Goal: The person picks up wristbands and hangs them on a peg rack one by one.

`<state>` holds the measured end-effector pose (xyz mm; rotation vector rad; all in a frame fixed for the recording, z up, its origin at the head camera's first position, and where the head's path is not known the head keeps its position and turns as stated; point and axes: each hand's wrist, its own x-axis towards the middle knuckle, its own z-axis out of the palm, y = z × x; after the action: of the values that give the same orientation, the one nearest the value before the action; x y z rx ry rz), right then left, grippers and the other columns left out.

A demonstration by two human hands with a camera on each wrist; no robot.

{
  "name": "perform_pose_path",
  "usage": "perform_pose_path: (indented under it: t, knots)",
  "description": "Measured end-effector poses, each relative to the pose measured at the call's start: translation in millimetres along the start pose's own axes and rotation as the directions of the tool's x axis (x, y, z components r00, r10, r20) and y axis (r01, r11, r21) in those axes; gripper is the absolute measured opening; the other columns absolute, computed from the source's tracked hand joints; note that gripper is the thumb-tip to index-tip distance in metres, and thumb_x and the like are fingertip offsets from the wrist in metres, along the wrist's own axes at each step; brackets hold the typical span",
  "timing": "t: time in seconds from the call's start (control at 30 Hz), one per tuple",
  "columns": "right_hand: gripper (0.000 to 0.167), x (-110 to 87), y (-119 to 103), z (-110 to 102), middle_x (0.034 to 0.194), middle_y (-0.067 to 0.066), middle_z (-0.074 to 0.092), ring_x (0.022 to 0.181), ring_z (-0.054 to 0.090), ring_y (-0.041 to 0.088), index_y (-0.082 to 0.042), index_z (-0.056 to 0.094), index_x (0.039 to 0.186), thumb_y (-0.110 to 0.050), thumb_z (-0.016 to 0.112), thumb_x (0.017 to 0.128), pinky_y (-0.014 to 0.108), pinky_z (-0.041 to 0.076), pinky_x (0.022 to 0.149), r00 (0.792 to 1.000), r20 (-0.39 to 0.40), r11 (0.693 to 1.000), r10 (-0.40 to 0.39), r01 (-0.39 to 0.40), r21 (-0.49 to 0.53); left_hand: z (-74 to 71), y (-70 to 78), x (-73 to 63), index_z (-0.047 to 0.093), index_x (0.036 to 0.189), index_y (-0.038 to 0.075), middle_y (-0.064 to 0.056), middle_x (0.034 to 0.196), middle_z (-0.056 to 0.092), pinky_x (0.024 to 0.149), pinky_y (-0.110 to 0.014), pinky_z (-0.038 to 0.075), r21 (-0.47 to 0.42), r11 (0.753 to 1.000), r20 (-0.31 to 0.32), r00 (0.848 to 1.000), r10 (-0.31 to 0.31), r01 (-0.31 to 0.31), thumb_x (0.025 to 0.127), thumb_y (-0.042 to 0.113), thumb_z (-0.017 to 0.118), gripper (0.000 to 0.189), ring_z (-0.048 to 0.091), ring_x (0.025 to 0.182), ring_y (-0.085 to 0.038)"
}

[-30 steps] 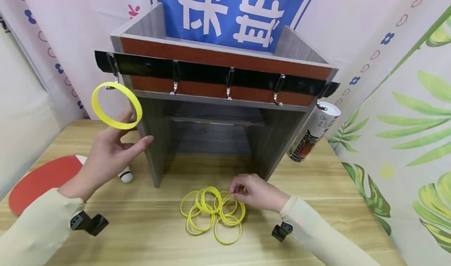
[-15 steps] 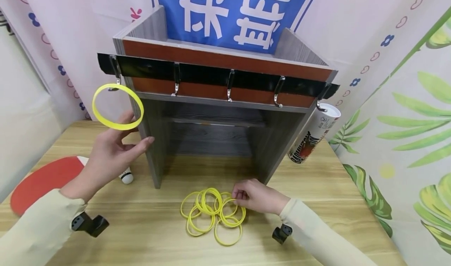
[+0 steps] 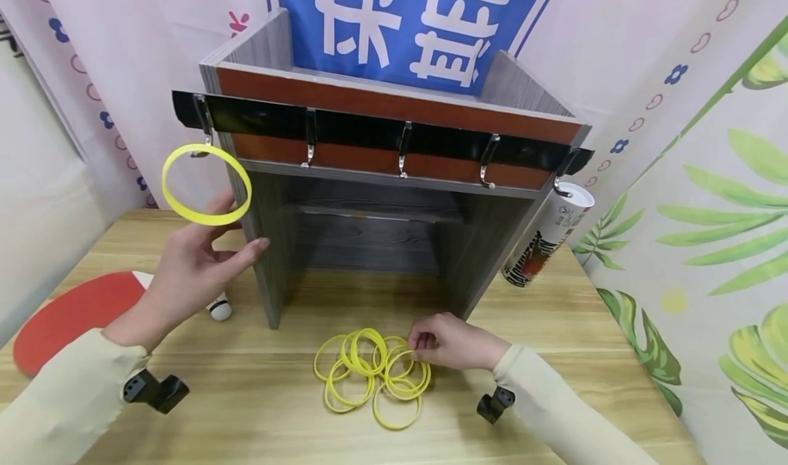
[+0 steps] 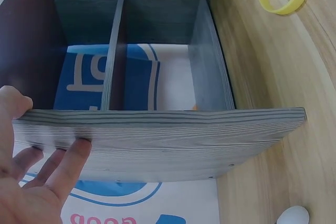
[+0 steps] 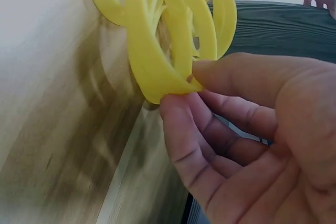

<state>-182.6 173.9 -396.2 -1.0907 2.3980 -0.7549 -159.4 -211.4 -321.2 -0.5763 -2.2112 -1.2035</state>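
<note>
Pinching a yellow ring (image 5: 140,51) at the ring pile (image 3: 356,366)

The wooden worktop (image 3: 246,410) is backed by printed curtains (image 3: 585,55). The grey shelf unit (image 3: 375,243) is gripped by the left hand (image 3: 192,260), the ring by the right hand (image 3: 452,342). Another ring (image 3: 212,219) is hung on the leftmost hook (image 3: 207,124). The badminton tube (image 3: 544,236) is capped.

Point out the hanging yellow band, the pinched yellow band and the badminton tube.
Hanging yellow band (image 3: 206,218): head view, its lower arc.
Pinched yellow band (image 5: 143,59): right wrist view, its broad wall.
Badminton tube (image 3: 546,238): head view, its printed side.
</note>
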Motion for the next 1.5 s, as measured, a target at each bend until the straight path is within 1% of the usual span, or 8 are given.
perform_pose_path:
  t: [0.23,0.57,0.77,0.97,1.17,1.27,1.4,1.5]
  knots:
    - [0.004,-2.0,2,-4,0.09,0.007,0.076,0.079,0.062,-0.003,-0.002,0.074,0.096,-0.005,0.073,0.094,0.017,0.06,0.074,1.0,-0.018,0.999,0.008,-0.007,0.048,-1.5,0.8,-0.5,0.046,0.159,0.012,-0.019,0.157,0.051,0.073,-0.005,0.056,-0.017,1.0,0.009,1.0,-0.02,0.02,0.08,-0.018,0.077,0.089,0.058,0.108,0.009]
    - [0.014,-3.8,5,-3,0.098,0.011,0.079,0.083,0.062,-0.005,0.002,0.077,0.106,-0.008,0.072,0.097,0.018,0.061,0.077,0.998,-0.051,0.98,0.023,-0.012,0.198,-0.7,1.9,-2.7,0.047,0.158,0.011,-0.02,0.157,0.053,0.073,-0.004,0.056,0.007,1.0,0.0,1.0,-0.008,0.008,0.079,-0.019,0.078,0.09,0.056,0.112,0.018]
    - [0.023,-0.8,-2,-6,0.108,0.017,0.078,0.088,0.065,-0.002,0.003,0.075,0.114,-0.013,0.072,0.098,0.019,0.06,0.08,0.997,-0.069,0.954,0.03,-0.008,0.299,2.4,1.5,-2.1,0.045,0.159,0.012,-0.02,0.157,0.053,0.073,-0.002,0.054,0.002,0.999,-0.008,0.999,-0.035,0.035,0.08,-0.017,0.078,0.09,0.056,0.108,0.017]
    - [0.025,6.4,-19,-10,0.104,0.02,0.075,0.084,0.068,0.012,0.004,0.073,0.118,-0.013,0.07,0.1,0.023,0.062,0.076,0.991,-0.131,0.911,0.033,0.024,0.411,4.3,1.7,-1.0,0.048,0.157,0.01,-0.019,0.156,0.054,0.073,-0.002,0.054,0.003,1.0,-0.02,0.999,-0.029,0.029,0.079,-0.018,0.078,0.088,0.056,0.108,0.019]
    - [0.02,15.8,-52,-16,0.101,0.009,0.074,0.087,0.068,0.01,-0.005,0.075,0.117,-0.014,0.072,0.099,0.027,0.063,0.08,0.957,-0.278,0.863,0.079,0.074,0.499,3.1,1.2,0.8,0.046,0.159,0.011,-0.021,0.154,0.055,0.073,-0.002,0.055,-0.003,0.999,-0.01,0.999,-0.037,0.037,0.08,-0.016,0.078,0.09,0.058,0.104,0.014]
    - [0.021,20.8,-70,-20,0.105,0.01,0.075,0.09,0.068,0.01,-0.005,0.073,0.117,-0.014,0.072,0.098,0.027,0.063,0.083,0.935,-0.344,0.836,0.088,0.119,0.535,2.0,1.0,1.0,0.046,0.158,0.011,-0.02,0.156,0.054,0.074,-0.003,0.055,-0.011,0.999,-0.006,0.999,-0.04,0.04,0.08,-0.017,0.078,0.089,0.058,0.105,0.014]
    - [0.021,27.4,-91,-24,0.107,0.017,0.073,0.089,0.069,0.009,-0.002,0.071,0.118,-0.011,0.071,0.099,0.025,0.063,0.082,0.902,-0.427,0.797,0.057,0.217,0.564,0.9,0.0,0.4,0.047,0.158,0.013,-0.02,0.156,0.053,0.074,-0.003,0.055,-0.009,0.999,-0.007,0.999,-0.046,0.046,0.08,-0.016,0.078,0.088,0.057,0.108,0.017]
    - [0.023,32.8,-105,-27,0.105,0.013,0.072,0.087,0.069,0.009,0.001,0.069,0.119,-0.01,0.07,0.099,0.025,0.063,0.082,0.871,-0.49,0.76,0.026,0.301,0.576,0.6,-0.4,0.0,0.048,0.158,0.012,-0.02,0.156,0.054,0.073,-0.003,0.055,-0.01,0.999,-0.01,0.999,-0.045,0.045,0.08,-0.017,0.078,0.089,0.057,0.108,0.017]
